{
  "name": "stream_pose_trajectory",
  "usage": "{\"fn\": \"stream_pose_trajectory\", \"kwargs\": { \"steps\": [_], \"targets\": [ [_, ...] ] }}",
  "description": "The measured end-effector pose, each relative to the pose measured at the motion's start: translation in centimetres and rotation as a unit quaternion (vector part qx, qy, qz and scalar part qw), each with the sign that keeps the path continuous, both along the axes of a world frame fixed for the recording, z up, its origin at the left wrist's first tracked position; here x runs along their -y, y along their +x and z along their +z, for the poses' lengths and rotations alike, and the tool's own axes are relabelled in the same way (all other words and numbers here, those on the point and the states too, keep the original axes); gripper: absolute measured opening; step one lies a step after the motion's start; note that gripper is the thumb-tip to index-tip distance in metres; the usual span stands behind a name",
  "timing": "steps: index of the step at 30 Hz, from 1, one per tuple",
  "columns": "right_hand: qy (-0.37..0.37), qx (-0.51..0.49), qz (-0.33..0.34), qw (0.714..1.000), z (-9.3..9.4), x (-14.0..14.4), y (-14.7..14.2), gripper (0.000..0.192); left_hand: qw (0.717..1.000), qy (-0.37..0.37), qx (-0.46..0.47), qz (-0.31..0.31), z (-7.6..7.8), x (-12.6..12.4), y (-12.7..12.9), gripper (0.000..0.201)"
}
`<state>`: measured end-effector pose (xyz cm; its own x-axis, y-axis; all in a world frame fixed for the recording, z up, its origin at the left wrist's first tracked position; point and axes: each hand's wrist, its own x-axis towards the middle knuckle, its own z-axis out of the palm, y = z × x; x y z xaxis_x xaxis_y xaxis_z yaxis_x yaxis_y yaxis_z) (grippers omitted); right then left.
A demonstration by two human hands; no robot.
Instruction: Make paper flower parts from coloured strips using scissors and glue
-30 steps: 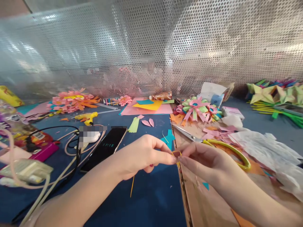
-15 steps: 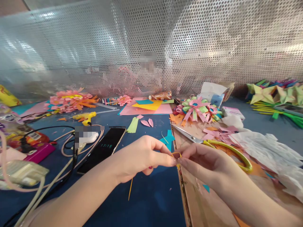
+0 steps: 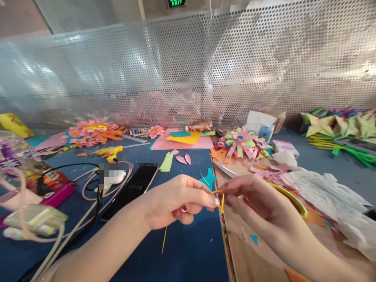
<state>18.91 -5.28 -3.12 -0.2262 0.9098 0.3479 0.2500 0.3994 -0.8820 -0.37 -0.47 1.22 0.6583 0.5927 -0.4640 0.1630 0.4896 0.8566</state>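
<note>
My left hand (image 3: 179, 201) and my right hand (image 3: 255, 203) meet fingertip to fingertip just above the blue table (image 3: 190, 250), at the left edge of a brown cardboard sheet (image 3: 252, 254). Together they pinch a thin yellow paper strip (image 3: 220, 197) bent into a small loop. A loose yellow sliver (image 3: 163, 239) lies on the table under my left hand. Yellow-handled scissors (image 3: 293, 197) lie on the cardboard right behind my right hand, their blades (image 3: 225, 169) pointing away to the left.
A black phone (image 3: 131, 190), cables (image 3: 88, 184) and a yellow glue gun (image 3: 111, 152) lie to the left. Paper flowers (image 3: 242, 141), coloured sheets (image 3: 183, 139) and pink scraps (image 3: 270, 168) are spread behind. Crumpled white paper (image 3: 326, 188) sits right. A perforated metal screen (image 3: 235, 66) closes the back; a person sits beyond it.
The view has tilted up a little. My hands stay together on the strip; the loop stands slightly higher and my right fingers have curled over it.
</note>
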Motion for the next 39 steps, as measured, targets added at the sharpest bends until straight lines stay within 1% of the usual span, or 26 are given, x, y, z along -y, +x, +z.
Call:
{"fn": "stream_pose_trajectory", "kwargs": {
  "steps": [1,3,5,6,8,12,15,18,20,21,23,25,26,27,29,33,37,39],
  "targets": [
    [0.07,0.027,0.003,0.997,-0.1,-0.1,0.2,0.018,1.0,-0.014,0.01,-0.003,0.0,0.0,0.0,0.006],
    [0.197,0.09,0.012,0.976,-0.3,-0.2,0.5,0.031,0.999,-0.032,0.025,-0.013,0.1,0.0,0.0,0.006],
    [0.288,0.142,0.017,0.947,-0.4,-0.3,0.8,0.037,0.999,-0.038,0.03,-0.023,0.1,0.1,0.0,0.007],
    [0.32,0.161,0.017,0.933,-0.4,-0.3,1.0,0.037,0.998,-0.039,0.031,-0.028,0.1,0.2,-0.1,0.007],
    [0.357,0.189,0.009,0.915,-0.4,-0.3,1.2,0.036,0.998,-0.043,0.032,-0.034,0.1,0.3,-0.1,0.007],
    [0.394,0.225,-0.015,0.891,-0.4,0.1,1.5,0.035,0.998,-0.048,0.031,-0.036,0.1,0.4,0.0,0.008],
    [0.416,0.218,-0.029,0.882,-0.2,0.1,1.3,0.032,0.998,-0.045,0.033,-0.034,0.1,0.5,0.0,0.01],
    [0.404,0.184,-0.035,0.896,0.3,0.0,0.8,0.027,0.998,-0.036,0.039,-0.034,0.0,0.5,0.0,0.015],
    [0.379,0.151,-0.039,0.912,0.5,-0.1,0.4,0.023,0.999,-0.016,0.038,-0.031,-0.1,0.4,-0.2,0.019],
    [0.357,0.138,-0.044,0.923,0.6,-0.1,0.2,0.021,0.999,0.006,0.03,-0.021,-0.2,0.3,-0.3,0.02],
    [0.298,0.118,-0.06,0.945,0.8,-0.1,0.0,0.016,0.996,0.084,-0.002,0.017,-0.4,0.2,-0.5,0.021],
    [0.234,0.114,-0.087,0.962,0.8,0.0,-0.2,0.011,0.98,0.183,-0.051,0.062,-0.5,0.3,-0.6,0.022],
    [0.205,0.115,-0.102,0.967,0.7,0.0,-0.3,0.009,0.969,0.225,-0.075,0.074,-0.6,0.4,-0.6,0.023],
    [0.182,0.117,-0.113,0.97,0.7,0.0,-0.3,0.007,0.959,0.256,-0.096,0.074,-0.6,0.5,-0.5,0.026],
    [0.148,0.121,-0.126,0.973,0.5,0.1,-0.3,0.005,0.944,0.293,-0.131,0.07,-0.5,0.9,-0.2,0.029],
    [0.104,0.131,-0.131,0.977,0.3,0.0,-0.5,0.007,0.925,0.329,-0.173,0.08,0.3,1.7,0.5,0.031],
    [0.05,0.117,-0.124,0.984,0.6,0.1,-0.8,0.011,0.932,0.301,-0.186,0.073,1.5,2.1,1.0,0.029],
    [0.024,0.097,-0.121,0.988,0.7,0.3,-1.0,0.012,0.939,0.282,-0.183,0.078,1.6,2.0,1.0,0.029]
  ]
}}
